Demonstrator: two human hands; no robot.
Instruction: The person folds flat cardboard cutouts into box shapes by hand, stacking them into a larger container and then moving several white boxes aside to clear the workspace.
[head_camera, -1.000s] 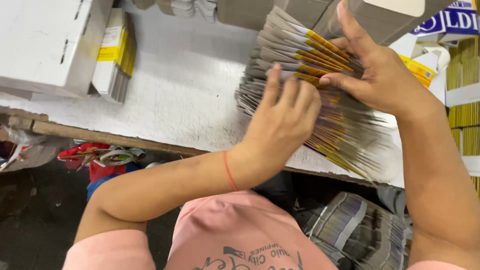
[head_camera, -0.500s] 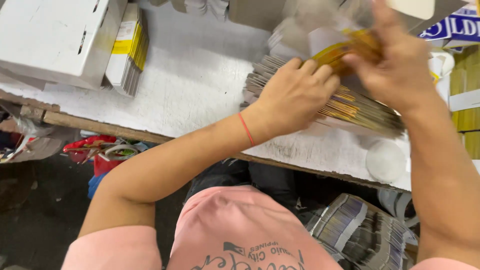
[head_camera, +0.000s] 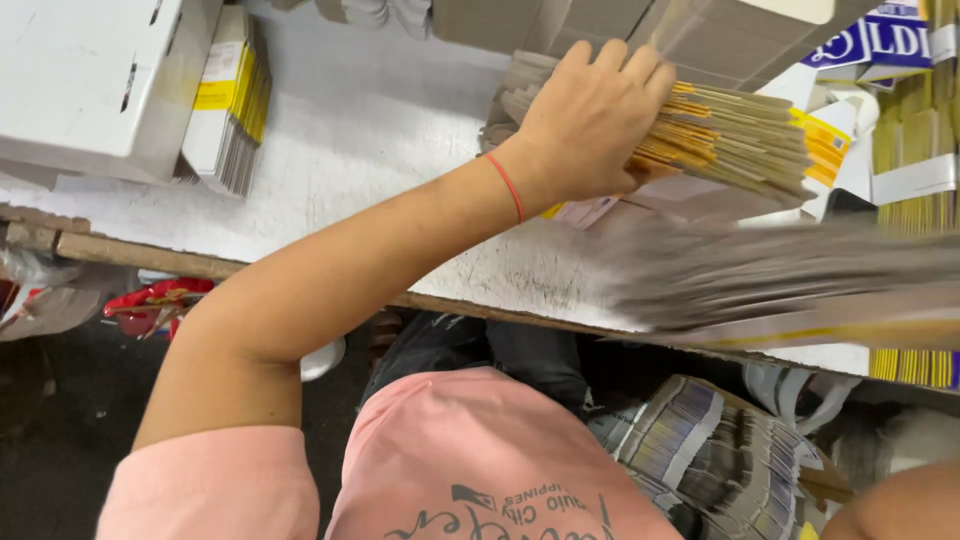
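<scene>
My left hand (head_camera: 590, 120) is closed over a fanned bundle of flat grey and yellow folded cartons (head_camera: 740, 140), which lies on the white table (head_camera: 370, 150) at the top middle. A red band sits on that wrist. A second bundle of the same flat cartons (head_camera: 790, 285) shows as a blur lower right, over the table's front edge. My right hand itself is out of the picture; only a bit of my right arm (head_camera: 890, 505) shows in the bottom right corner.
A white box (head_camera: 80, 80) and an upright pack of flat cartons (head_camera: 225, 100) stand at the table's left. Cardboard boxes (head_camera: 620, 25) line the back. More yellow cartons (head_camera: 905, 130) stand at right. Strapped bundles (head_camera: 700, 440) lie below the table near my lap.
The pile under both hands has split: my left hand stays on one bundle on the table, while the other bundle has swung down and right in a blur. My right hand has left the view.
</scene>
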